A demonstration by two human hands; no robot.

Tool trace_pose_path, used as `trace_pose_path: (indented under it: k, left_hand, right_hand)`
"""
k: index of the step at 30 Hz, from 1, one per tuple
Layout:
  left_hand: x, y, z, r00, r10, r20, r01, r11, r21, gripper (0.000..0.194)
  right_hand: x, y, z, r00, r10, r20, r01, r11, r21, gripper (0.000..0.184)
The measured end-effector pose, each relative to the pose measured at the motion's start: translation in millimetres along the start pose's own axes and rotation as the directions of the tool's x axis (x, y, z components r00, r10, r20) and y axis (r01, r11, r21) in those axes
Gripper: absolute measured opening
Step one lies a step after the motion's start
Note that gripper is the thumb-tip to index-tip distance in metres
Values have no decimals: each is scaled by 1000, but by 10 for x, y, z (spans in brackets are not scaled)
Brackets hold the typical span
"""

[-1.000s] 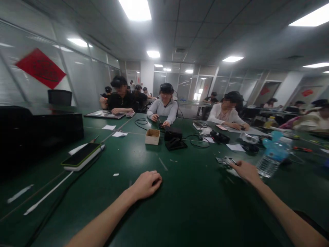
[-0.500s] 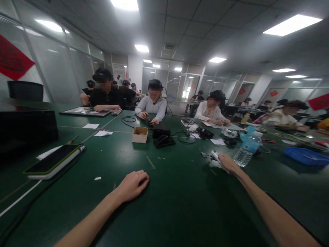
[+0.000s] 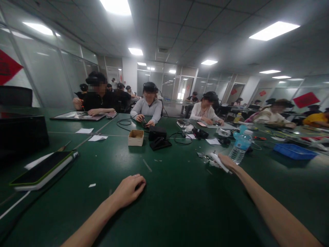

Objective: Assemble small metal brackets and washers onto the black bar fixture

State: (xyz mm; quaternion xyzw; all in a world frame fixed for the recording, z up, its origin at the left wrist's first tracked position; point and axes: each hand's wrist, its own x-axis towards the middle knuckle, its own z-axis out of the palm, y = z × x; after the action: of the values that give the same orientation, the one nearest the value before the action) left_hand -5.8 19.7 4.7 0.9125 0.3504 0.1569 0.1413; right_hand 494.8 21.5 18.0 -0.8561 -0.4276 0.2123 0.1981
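My left hand (image 3: pixel 129 189) rests on the green table (image 3: pixel 180 206) with its fingers curled under, and nothing shows in it. My right hand (image 3: pixel 227 162) is stretched far out to the right, its fingers closed round a slim white tool (image 3: pixel 218 161). Small metal parts (image 3: pixel 202 155) lie just left of that hand. A water bottle with a blue cap (image 3: pixel 239 146) stands tilted close behind it.
A small cardboard box (image 3: pixel 135 137) and a black device with cables (image 3: pixel 158 138) sit mid-table. A phone in a green case (image 3: pixel 41 169) lies at left, a blue tray (image 3: pixel 294 151) at right. Several people work along the far side.
The view has swung right, shifting everything leftward. My right hand has closed on the white tool and lifted it slightly. My left hand has stayed in place on the table.
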Motion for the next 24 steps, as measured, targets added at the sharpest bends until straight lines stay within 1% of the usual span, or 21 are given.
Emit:
trace_pose_path:
  k: [3,7,15,18,20,22,24]
  left_hand:
    - [-3,21,-24,1000,-7,6,7,1000,3,22]
    - [-13,32,-39,1000,-18,14,18,1000,-5,21]
    - [-8,22,-32,1000,-12,16,12,1000,-8,22]
    - [-8,35,-44,1000,-13,18,13,1000,-7,22]
    - [-13,49,-54,1000,-13,16,13,1000,0,21]
    - [-19,62,-59,1000,-12,11,12,1000,6,21]
    - [-25,69,-54,1000,-9,2,9,1000,15,20]
  right_hand:
    - [-6,2,-12,1000,18,22,-18,999,29,51]
    - [-15,-21,-43,999,29,25,-29,999,22,51]
    - [-97,-80,-69,1000,-26,7,27,1000,-13,53]
    - [-205,-150,-59,998,-62,25,62,998,-6,53]
    - [-318,-234,-18,993,-108,55,108,994,0,51]
    - [-466,-354,64,980,-176,92,176,984,3,47]
    - [-654,-506,190,961,-250,119,253,967,-10,36]
